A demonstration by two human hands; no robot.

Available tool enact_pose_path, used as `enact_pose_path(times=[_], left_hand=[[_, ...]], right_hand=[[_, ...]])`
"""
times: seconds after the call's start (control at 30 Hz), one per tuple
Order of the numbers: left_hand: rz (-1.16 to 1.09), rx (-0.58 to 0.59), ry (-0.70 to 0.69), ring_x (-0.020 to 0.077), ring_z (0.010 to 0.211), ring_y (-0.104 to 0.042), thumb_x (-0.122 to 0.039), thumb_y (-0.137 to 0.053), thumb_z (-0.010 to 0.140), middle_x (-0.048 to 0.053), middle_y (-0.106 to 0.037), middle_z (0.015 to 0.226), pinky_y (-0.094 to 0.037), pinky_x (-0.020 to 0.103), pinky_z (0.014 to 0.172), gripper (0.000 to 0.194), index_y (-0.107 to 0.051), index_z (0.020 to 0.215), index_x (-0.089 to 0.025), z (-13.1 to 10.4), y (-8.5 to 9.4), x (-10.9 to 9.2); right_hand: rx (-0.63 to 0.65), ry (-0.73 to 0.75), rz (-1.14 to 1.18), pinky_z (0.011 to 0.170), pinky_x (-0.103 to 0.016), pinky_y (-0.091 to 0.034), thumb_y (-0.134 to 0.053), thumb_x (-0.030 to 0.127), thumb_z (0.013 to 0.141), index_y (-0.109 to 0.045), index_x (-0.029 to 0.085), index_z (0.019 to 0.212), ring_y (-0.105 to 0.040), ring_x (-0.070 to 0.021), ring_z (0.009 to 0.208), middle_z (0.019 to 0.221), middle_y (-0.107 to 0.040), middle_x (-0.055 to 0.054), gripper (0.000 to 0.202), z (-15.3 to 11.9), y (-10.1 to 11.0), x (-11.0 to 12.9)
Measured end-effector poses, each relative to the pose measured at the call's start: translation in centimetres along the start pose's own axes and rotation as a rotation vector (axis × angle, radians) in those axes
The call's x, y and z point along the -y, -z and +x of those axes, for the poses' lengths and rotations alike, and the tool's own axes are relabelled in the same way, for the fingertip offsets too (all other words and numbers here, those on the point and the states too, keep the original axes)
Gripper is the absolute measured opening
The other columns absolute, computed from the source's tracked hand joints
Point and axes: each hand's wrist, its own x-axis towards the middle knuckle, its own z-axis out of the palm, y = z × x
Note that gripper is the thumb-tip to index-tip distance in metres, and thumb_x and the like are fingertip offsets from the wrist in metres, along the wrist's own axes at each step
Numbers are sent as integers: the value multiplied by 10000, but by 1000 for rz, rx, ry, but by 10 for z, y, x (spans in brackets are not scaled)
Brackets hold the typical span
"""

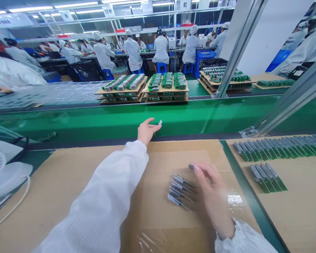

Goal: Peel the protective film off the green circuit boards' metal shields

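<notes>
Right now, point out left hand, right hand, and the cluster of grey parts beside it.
Left hand (145, 133): head view, back of the hand.
Right hand (215, 195): head view, back of the hand.
Grey parts (176, 192): head view, body of one middle part.

L sleeve: long, white, loose-fitting, w/ faint fine lines in the weave & soft creases along its length. L cuff: white too, gathered snug. R sleeve: also white, only the lower pt. in view, crinkled. R cuff: puckered, w/ a slightly frilly edge. L hand & R hand: both bare, R a bit blurred.
</notes>
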Motion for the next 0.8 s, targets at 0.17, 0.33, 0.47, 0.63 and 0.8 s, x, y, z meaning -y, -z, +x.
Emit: enact_pose_path(times=[0.17, 0.33, 0.47, 0.63, 0.8], left_hand=[[-354, 249, 51, 181, 974, -640, -246, -426, 951, 131, -676, 1081, -499, 350, 920, 311, -592, 1162, -89, -90, -4, -21], [-960, 419, 398, 90, 736, -652, -246, -675, 831, 9, -678, 824, -540, 187, 729, 314, -615, 1135, -191, -170, -11, -15], [-1123, 421, 507, 75, 596, -628, -274, -769, 742, -19, -654, 717, -523, 160, 569, 567, -546, 1261, -234, -193, -21, -7], [-1162, 396, 532, 57, 494, -580, -229, -789, 718, -48, -628, 620, -440, 128, 455, 735, -440, 1362, -286, -200, -26, -3], [-1182, 380, 537, 71, 490, -590, -247, -798, 707, -39, -643, 609, -438, 138, 455, 729, -452, 1348, -275, -202, -26, 1]], right_hand=[[-6, -115, 104, 650, -307, -529, -575, 469, 858, -667, 201, 979, -633, -179, 699, 839, -694, -51, 308, -3, -2, 0], [51, 4, 105, 675, -295, -556, -564, 393, 884, -651, 217, 992, -667, -176, 743, 811, -699, -33, 224, -10, -3, 3], [112, 184, 11, 713, -259, -560, -561, 280, 891, -666, 238, 943, -688, -159, 790, 867, -722, -19, 125, -18, -1, 12], [137, 314, -8, 734, -217, -562, -551, 198, 891, -662, 236, 932, -694, -148, 859, 917, -730, -17, 124, -23, -3, 19], [189, 409, -15, 794, -197, -547, -548, 145, 892, -659, 228, 985, -683, -132, 895, 958, -717, -23, 167, -22, -4, 16]])
